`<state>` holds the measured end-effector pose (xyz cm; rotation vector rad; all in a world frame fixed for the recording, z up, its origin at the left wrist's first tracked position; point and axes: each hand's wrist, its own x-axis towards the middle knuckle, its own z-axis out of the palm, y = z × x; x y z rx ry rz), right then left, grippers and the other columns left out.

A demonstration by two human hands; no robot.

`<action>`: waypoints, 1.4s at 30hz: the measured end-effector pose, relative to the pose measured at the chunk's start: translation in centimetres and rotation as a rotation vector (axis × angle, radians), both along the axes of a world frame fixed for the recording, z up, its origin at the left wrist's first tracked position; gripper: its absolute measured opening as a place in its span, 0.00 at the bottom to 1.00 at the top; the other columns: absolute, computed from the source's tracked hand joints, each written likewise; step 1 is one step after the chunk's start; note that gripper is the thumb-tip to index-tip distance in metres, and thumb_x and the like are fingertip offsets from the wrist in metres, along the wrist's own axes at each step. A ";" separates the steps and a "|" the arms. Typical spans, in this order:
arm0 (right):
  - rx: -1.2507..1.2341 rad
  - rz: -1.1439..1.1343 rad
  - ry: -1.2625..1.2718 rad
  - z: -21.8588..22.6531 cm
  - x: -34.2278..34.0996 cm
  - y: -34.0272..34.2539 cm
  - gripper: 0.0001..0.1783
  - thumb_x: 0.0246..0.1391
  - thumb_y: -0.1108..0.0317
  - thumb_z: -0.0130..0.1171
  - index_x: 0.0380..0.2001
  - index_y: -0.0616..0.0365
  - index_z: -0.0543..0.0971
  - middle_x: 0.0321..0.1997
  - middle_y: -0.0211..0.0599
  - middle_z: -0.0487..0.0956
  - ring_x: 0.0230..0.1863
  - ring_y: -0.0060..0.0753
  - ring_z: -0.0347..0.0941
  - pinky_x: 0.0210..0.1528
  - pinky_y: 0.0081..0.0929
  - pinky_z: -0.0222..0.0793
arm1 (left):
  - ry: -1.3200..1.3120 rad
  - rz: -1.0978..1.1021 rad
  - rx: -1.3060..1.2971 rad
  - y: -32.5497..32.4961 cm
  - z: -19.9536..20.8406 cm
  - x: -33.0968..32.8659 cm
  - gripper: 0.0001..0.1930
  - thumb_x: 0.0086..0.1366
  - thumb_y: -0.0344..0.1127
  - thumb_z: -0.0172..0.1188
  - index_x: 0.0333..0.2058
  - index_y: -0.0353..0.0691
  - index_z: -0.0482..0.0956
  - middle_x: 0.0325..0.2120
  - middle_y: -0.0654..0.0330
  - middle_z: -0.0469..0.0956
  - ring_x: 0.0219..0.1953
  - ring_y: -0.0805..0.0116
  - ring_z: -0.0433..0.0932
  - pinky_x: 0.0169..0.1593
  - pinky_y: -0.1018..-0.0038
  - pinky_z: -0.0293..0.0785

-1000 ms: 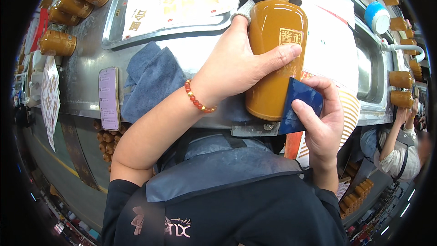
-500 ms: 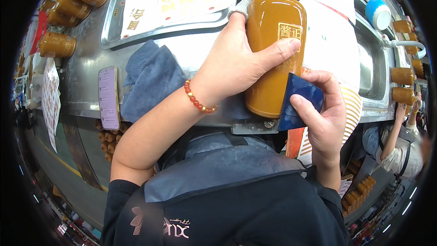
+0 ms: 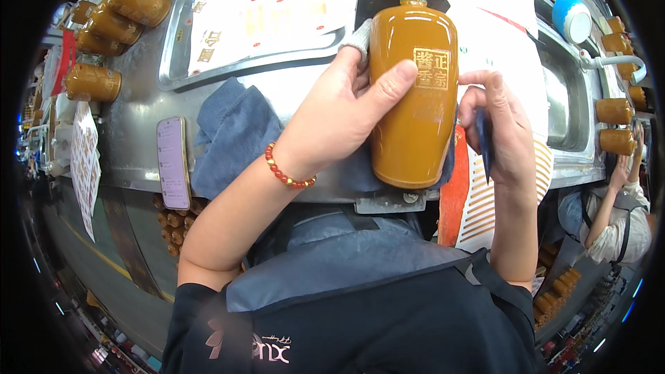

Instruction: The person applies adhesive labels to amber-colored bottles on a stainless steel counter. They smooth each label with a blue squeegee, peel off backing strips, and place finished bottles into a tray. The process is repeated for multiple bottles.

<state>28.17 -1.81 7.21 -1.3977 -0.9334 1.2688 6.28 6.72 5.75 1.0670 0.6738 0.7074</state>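
An amber-brown bottle (image 3: 410, 135) with a clear glass neck lies on the metal bench, its neck toward a dark grey holder (image 3: 367, 1) at the far side. My left hand (image 3: 332, 114) grips its left side, thumb over the front beside a gold square mark (image 3: 431, 68). A whitish finger cover (image 3: 358, 36) shows on that hand. Just right of the bottle, my right hand (image 3: 511, 121) holds a flat dark blue scraper (image 3: 483, 142), seen nearly edge-on. Its outstretched index finger reaches to the bottle's right edge.
Left of the bottle lie a blue-grey cloth (image 3: 235, 138), a phone (image 3: 173, 163) and a metal tray (image 3: 166, 62) with label sheets (image 3: 267, 14). More brown bottles (image 3: 138, 0) stand at the far left. At right are a sink (image 3: 564, 107) and a co-worker (image 3: 613, 215).
My right hand has drawn the scraper off the bottle's lower right and turned it edge-on, with the index finger now extended. My left thumb has shifted left, uncovering the gold mark.
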 end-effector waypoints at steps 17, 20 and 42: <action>0.003 0.088 0.000 -0.2 -1.0 2.1 0.40 0.58 0.67 0.71 0.68 0.70 0.65 0.24 0.22 0.74 0.27 0.11 0.68 0.31 0.12 0.62 | 0.037 0.047 -0.009 -0.8 0.2 0.4 0.23 0.70 0.42 0.67 0.48 0.30 0.67 0.47 0.53 0.77 0.50 0.74 0.76 0.53 0.75 0.77; 0.008 0.119 -0.008 -0.3 -0.6 2.3 0.39 0.59 0.67 0.71 0.69 0.69 0.65 0.24 0.22 0.74 0.27 0.11 0.69 0.31 0.12 0.63 | 0.043 0.050 0.015 -0.8 0.0 0.4 0.23 0.70 0.42 0.67 0.48 0.30 0.67 0.47 0.53 0.77 0.50 0.74 0.76 0.54 0.75 0.76; 0.017 0.171 -0.117 0.2 -0.5 1.9 0.50 0.48 0.64 0.80 0.70 0.65 0.65 0.26 0.20 0.69 0.28 0.10 0.66 0.30 0.10 0.60 | 0.100 0.043 0.026 -0.2 0.5 0.7 0.36 0.65 0.48 0.71 0.58 0.25 0.66 0.50 0.48 0.79 0.51 0.65 0.81 0.54 0.71 0.79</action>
